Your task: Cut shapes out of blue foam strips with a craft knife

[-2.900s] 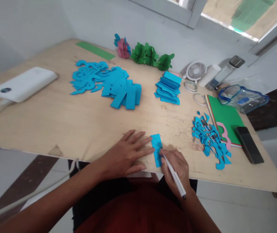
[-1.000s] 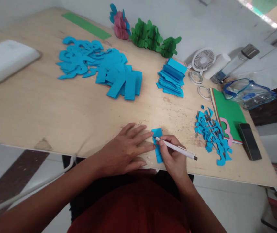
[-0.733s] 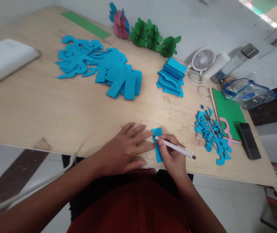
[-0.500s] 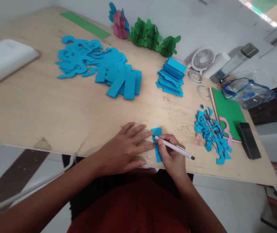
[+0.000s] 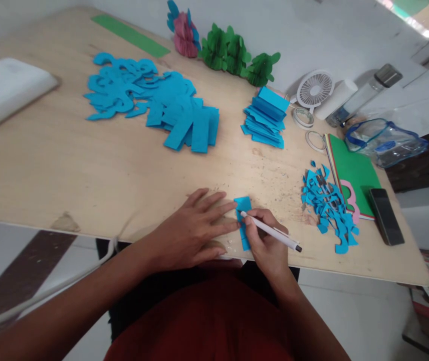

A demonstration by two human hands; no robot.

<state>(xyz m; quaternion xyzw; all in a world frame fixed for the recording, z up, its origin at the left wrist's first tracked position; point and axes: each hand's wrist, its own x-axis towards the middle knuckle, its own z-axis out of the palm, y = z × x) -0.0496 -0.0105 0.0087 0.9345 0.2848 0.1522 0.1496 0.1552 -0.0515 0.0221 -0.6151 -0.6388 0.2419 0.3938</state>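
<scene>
A small blue paper strip [image 5: 243, 203] lies near the table's front edge, with a faint line across its lower part. My left hand [image 5: 195, 228] rests flat with fingers spread, its fingertips touching the strip's left side. In my right hand [image 5: 269, 245] is a white pen [image 5: 274, 232], its tip down on the strip. The hands partly cover the strip's middle and right side.
Blue paper cutouts [image 5: 117, 87] and blue rectangles [image 5: 200, 131] lie farther back, with a folded blue stack [image 5: 265, 118] to their right. Blue scraps [image 5: 327, 198], a green pad [image 5: 355, 168], a pink cutout [image 5: 351, 198] and a phone [image 5: 386, 216] are at right.
Both hands keep almost the same place. The pen has shifted very slightly on the strip, and the camera view has moved a little.
</scene>
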